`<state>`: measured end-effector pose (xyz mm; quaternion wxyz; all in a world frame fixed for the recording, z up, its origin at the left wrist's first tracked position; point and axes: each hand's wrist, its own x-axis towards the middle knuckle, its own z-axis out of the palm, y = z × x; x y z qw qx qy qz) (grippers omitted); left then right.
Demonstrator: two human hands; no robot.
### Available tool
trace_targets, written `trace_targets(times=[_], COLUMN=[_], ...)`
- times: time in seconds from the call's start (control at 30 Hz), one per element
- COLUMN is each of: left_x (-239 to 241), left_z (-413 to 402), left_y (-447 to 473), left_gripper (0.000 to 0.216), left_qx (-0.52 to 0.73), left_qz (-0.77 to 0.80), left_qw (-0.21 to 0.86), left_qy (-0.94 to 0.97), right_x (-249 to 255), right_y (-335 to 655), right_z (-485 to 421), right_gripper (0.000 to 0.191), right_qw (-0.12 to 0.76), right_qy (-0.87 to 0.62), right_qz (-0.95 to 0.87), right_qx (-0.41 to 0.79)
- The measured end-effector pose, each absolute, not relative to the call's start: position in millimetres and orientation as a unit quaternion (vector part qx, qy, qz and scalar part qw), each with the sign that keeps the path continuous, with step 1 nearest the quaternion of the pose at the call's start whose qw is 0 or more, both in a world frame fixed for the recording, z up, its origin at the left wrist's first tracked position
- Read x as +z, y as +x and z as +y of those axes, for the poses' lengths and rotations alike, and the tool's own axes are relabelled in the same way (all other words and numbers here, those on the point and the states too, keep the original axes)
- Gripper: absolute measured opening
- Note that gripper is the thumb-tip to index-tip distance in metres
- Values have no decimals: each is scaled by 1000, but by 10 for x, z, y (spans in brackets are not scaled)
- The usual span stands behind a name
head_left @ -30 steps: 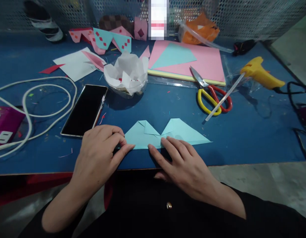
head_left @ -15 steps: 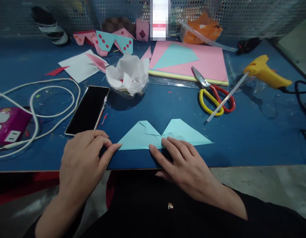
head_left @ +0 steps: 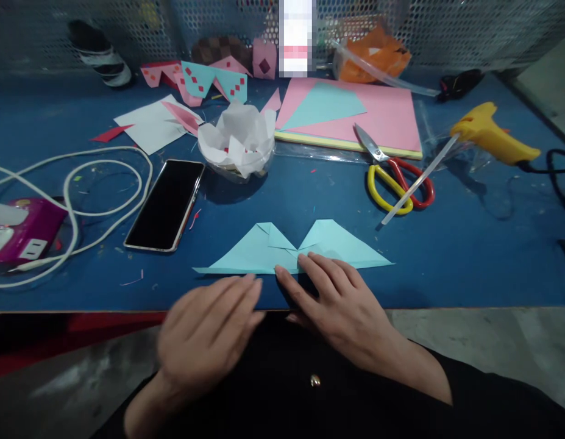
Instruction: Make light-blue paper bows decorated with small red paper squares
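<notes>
A light blue folded paper (head_left: 245, 250) lies near the table's front edge, with two peaks and a notch between them. A narrow fold runs along its lower edge, and its left tip is a thin point. My right hand (head_left: 344, 305) rests on the paper's lower middle, fingers stretched and pressing it down. Just below the paper's left half, my left hand (head_left: 209, 329) is slightly blurred, its fingers extended side by side and holding nothing. Its fingertips are close to the paper's lower edge; I cannot tell whether they touch it.
A phone (head_left: 166, 204), a white cable (head_left: 149, 164) and a purple power socket (head_left: 30, 228) are at left. Behind stand a paper-lined bowl (head_left: 236, 143) and pink sheets (head_left: 392, 113). Scissors (head_left: 378, 155) and a yellow glue gun (head_left: 495, 134) lie at right.
My left hand has let go of the paper's left tip and moved right and down, its fingers straightening. The tip now shows. My right hand has stayed in place.
</notes>
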<state>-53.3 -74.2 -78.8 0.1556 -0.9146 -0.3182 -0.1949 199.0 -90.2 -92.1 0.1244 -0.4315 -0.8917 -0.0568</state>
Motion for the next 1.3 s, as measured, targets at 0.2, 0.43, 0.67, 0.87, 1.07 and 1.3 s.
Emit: trace_targets(times=[0.2, 0.43, 0.67, 0.87, 1.07, 1.3], left_x=[-916, -898, -880, -855, -864, -916], left_z=[-739, -754, -836, -960, -963, -837], left_y=[-124, -163, -342, -611, -671, -247], left_gripper=[42, 47, 60, 66, 62, 37], left_qx=[-222, -195, -148, -123, -168, -219], left_qz=[-339, -357, -393, -508, -495, -375], left_qw=[137, 177, 180, 158, 205, 73], left_qy=[-904, -896, -890, -838, -828, -898], right_x=[-948, -964, -947, -953, -933, -943], right_y=[1997, 2010, 2014, 2020, 2009, 2062], right_z=[-910, -912, -902, -902, -899, -922], right_gripper=[49, 51, 52, 52, 50, 57], right_qw=[139, 135, 135, 134, 138, 183], right_qy=[-428, -428, -430, -430, -428, -448], right_qz=[-890, -891, -891, -891, -892, -874], right_qx=[-68, -68, -55, -53, -47, -52])
